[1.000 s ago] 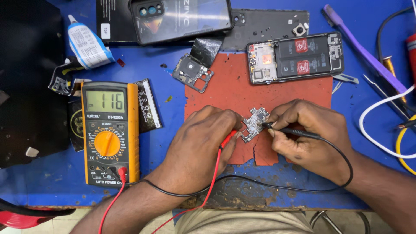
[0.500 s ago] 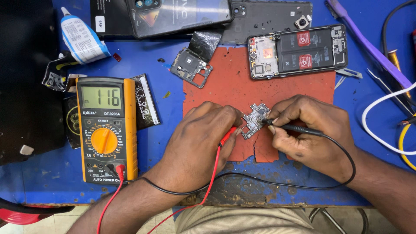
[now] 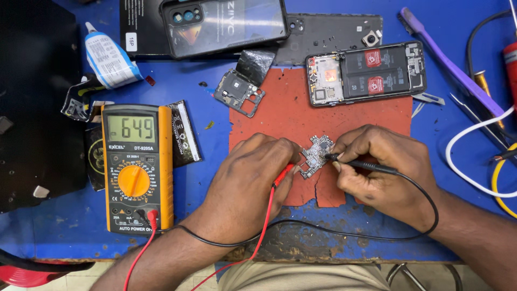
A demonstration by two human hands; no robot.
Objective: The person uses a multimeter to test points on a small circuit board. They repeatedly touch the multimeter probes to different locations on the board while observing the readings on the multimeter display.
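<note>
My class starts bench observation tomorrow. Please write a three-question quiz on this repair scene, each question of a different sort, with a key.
1. True or false: the left hand holds the red probe against the small circuit board.
2. Multiple choice: where does the opened phone lie?
A. under the multimeter
B. at the far edge of the red mat
C. in the right hand
3. Fill in: the right hand pinches the ____ probe, its tip on the board.

Key: 1 true; 2 B; 3 black.
</note>
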